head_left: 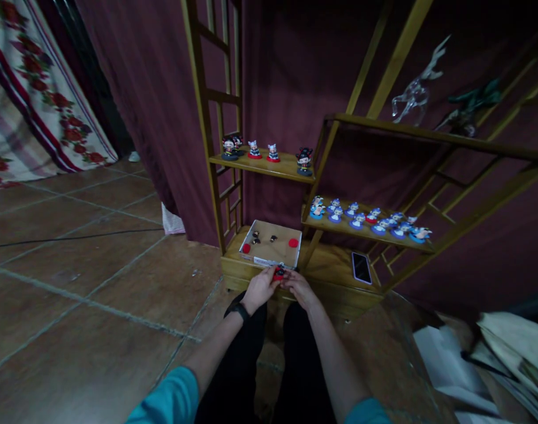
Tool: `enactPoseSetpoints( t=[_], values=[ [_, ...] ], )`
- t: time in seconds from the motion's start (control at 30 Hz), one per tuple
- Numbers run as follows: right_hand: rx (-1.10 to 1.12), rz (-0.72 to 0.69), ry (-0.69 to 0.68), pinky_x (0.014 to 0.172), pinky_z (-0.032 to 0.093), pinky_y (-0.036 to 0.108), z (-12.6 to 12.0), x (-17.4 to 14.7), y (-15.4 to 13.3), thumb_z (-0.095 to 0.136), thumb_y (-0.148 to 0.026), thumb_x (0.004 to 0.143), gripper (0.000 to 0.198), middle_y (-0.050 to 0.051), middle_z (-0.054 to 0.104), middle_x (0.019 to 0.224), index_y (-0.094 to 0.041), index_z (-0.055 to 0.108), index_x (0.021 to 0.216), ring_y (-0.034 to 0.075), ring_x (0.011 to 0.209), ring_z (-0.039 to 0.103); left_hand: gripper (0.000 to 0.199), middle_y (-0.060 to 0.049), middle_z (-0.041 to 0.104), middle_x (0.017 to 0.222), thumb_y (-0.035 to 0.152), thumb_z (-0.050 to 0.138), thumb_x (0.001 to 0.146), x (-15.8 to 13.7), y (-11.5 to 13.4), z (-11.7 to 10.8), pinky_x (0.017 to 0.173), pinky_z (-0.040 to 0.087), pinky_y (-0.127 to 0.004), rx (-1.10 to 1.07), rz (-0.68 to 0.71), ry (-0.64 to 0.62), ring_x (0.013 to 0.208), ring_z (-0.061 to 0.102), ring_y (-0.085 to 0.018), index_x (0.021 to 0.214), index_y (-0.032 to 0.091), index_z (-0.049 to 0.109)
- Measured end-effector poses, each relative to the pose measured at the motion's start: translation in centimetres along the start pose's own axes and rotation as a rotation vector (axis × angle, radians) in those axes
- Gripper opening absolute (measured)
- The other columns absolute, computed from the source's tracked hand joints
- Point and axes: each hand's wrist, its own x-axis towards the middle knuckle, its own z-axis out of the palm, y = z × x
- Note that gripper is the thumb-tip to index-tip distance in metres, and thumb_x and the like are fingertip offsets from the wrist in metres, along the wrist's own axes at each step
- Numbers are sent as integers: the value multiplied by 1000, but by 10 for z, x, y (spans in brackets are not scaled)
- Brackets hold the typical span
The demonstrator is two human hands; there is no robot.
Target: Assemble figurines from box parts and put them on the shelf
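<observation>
Between my two hands is a small figurine (pixel 278 272) with a red base and dark parts, held just in front of a shallow box. My left hand (pixel 260 288) grips it from the left, its fingers closed. On the other side, the fingers of my right hand (pixel 298 286) pinch it too. Inside the cardboard box (pixel 273 228) lie red round bases (pixel 293 242) and several small black-and-tan pieces (pixel 273 238). Part of the figurine is covered by my fingers.
The wooden shelf unit (pixel 269 166) carries several dark-haired and grey-white figurines (pixel 254 149). Several blue and purple figurines (pixel 357 220) stand on the right shelf. Below them lies a phone (pixel 361 268). A glass deer (pixel 412 97) stands higher up. White boxes (pixel 450 359) rest on the floor at right.
</observation>
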Motion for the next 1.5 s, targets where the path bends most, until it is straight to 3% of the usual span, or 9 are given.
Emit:
enactPoseSetpoints(
  t=[0.3, 0.53, 0.77, 0.9, 1.17, 1.5],
  values=[
    [-27, 3, -19, 80, 43, 34, 4, -3, -6, 66, -24, 58, 36, 3, 66, 91, -21, 62, 94, 17, 84, 59, 29, -3, 63, 73, 34, 60, 68, 12, -10, 6, 65, 43, -26, -618, -182, 6, 68, 56, -15, 87, 13, 61],
    [-12, -45, -68, 84, 42, 39, 9, -6, -11, 71, -31, 56, 43, 6, 64, 97, -19, 61, 96, 21, 91, 59, 37, 0, 57, 62, 41, 64, 63, 17, -15, 9, 52, 37, -22, -896, -206, -156, 55, 50, -10, 83, 10, 59],
    [30, -41, -8, 81, 45, 39, 10, -2, -8, 75, -30, 50, 48, 6, 65, 93, -18, 59, 93, 22, 86, 61, 46, 0, 57, 67, 38, 70, 58, 18, -19, 12, 58, 37, -23, -1064, -220, -177, 59, 51, -10, 92, 11, 56],
    [25, -67, 0, 81, 44, 40, 11, 0, -6, 76, -31, 48, 48, 6, 65, 92, -18, 58, 91, 24, 88, 61, 42, -2, 59, 72, 37, 71, 57, 19, -26, 16, 58, 37, -22, -1112, -216, -175, 62, 52, -10, 86, 11, 58],
    [55, -60, -19, 81, 44, 40, 10, 3, -2, 75, -30, 50, 41, 7, 64, 92, -17, 60, 86, 25, 90, 60, 37, 0, 58, 61, 36, 76, 50, 21, -30, 13, 54, 35, -21, -1144, -272, -191, 53, 48, -8, 73, 11, 62],
    [71, -57, 44, 81, 44, 39, 7, 9, 3, 73, -27, 51, 35, 6, 64, 89, -19, 62, 83, 23, 88, 60, 43, -5, 64, 75, 28, 78, 46, 23, -28, 9, 69, 41, -26, -1249, -293, -129, 69, 57, -15, 83, 12, 63]
  ],
)
